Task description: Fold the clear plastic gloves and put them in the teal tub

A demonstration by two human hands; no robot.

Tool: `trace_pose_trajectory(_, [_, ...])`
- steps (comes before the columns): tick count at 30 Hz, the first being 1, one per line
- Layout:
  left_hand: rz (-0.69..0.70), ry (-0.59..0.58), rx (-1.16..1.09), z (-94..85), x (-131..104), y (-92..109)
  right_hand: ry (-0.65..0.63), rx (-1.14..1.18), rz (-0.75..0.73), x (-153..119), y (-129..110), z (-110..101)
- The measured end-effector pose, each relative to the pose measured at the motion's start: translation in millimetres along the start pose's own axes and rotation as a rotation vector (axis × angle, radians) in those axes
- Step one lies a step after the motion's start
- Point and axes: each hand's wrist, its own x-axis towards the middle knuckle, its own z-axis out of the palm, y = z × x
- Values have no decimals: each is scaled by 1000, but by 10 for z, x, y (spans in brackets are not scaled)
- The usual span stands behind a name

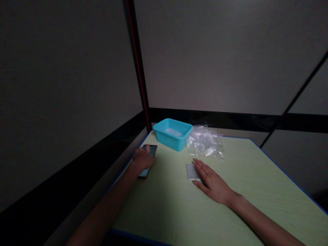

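Observation:
My left hand (143,159) is on a smartphone (153,149) that lies near the table's left edge. Its fingers are bent, with one over the screen and the thumb by the right side; the hand covers the middle of the phone. My right hand (211,182) lies palm down, fingers stretched out and close together, the thumb apart. Its fingers cover the right part of a small, flat, whitish square packet (192,172) on the tabletop.
A turquoise plastic basin (169,140) stands at the back left, with something pale and flat inside. Beside it lies a crumpled pile of clear plastic bags (205,141). The pale green table (169,205) has a blue edge, and walls rise behind and at the left.

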Motion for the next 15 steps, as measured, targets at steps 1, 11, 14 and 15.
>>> trace_pose_trajectory(1, [21, 1, 0, 6, -18, 25, -4, -5, 3, 7, -1, 7])
trace_pose_trajectory(11, [500, 262, 49, 130, -523, 568, -12, -53, 16, 43, -24, 37])
trace_pose_trajectory(14, [855, 299, -98, 310, -708, 775, -7, -65, -17, 40, -14, 54])
trace_pose_trajectory(15, [916, 303, -139, 368, -746, 812, -9, -69, -31, 38, -9, 60])
